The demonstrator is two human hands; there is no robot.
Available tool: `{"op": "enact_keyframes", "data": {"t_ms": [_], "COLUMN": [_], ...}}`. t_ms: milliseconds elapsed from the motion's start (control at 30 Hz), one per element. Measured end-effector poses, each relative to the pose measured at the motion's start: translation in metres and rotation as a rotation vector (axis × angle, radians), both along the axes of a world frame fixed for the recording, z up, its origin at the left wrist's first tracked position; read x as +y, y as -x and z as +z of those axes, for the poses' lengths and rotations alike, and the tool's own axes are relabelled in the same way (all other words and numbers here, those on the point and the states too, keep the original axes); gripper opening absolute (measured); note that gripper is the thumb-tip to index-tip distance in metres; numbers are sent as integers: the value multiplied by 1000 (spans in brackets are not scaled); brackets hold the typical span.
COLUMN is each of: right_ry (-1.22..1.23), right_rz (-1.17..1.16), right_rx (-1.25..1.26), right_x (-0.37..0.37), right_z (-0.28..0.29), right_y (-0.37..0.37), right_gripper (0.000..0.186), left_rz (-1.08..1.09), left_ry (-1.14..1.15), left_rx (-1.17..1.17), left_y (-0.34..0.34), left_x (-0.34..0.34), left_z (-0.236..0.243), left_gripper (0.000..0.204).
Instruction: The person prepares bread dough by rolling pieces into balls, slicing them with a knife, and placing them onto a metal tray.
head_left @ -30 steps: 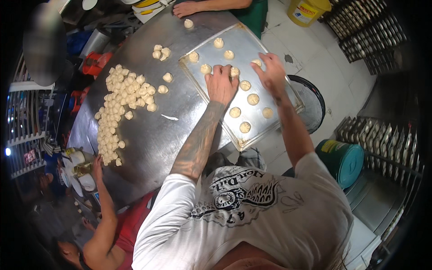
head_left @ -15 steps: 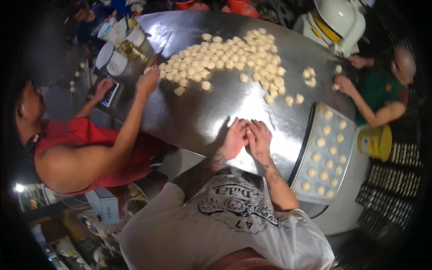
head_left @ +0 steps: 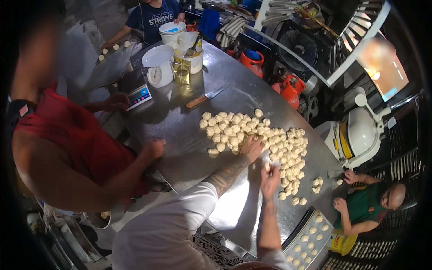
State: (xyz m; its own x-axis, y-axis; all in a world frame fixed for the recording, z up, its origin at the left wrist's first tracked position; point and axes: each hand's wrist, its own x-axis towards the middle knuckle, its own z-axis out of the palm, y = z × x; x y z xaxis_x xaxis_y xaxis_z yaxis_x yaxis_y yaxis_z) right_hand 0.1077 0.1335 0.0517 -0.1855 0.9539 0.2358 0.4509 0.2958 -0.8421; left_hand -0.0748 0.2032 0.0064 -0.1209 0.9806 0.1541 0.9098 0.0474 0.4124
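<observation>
Steel table [head_left: 180,135]: left hand [head_left: 251,147] has come onto dough pile [head_left: 275,144], grip I cannot tell; right hand [head_left: 270,178], beside pile, pinches dough ball [head_left: 267,167].

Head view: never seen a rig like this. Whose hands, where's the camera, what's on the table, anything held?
There's no robot: one person works bare-handed. The picture comes from the left of two fisheye cameras on that person's head, looking down, so straight edges bend. The forearms entering from below are the wearer's own.

On the metal table lie a large cluster of dough balls, a wooden-handled knife and a white dial scale. A tray of dough pieces sits at lower right.

The left hand reaches into the cluster; its grip is hidden. The right hand seems to pinch a pale piece. The other people are co-workers.
</observation>
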Motion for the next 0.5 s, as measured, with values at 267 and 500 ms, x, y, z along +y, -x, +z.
{"op": "enact_keyframes", "data": {"t_ms": [267, 500], "right_ry": [387, -311], "right_rz": [-239, -63], "right_rx": [152, -392], "right_x": [-269, -207], "right_z": [-28, -23], "right_y": [-141, -71], "right_gripper": [39, 29], "left_rz": [-107, -219], "left_ry": [272, -222], "left_rx": [-938, 67], "left_y": [-41, -51], "left_x": [-224, -242], "left_z": [-2, -14], "left_gripper": [58, 36]}}
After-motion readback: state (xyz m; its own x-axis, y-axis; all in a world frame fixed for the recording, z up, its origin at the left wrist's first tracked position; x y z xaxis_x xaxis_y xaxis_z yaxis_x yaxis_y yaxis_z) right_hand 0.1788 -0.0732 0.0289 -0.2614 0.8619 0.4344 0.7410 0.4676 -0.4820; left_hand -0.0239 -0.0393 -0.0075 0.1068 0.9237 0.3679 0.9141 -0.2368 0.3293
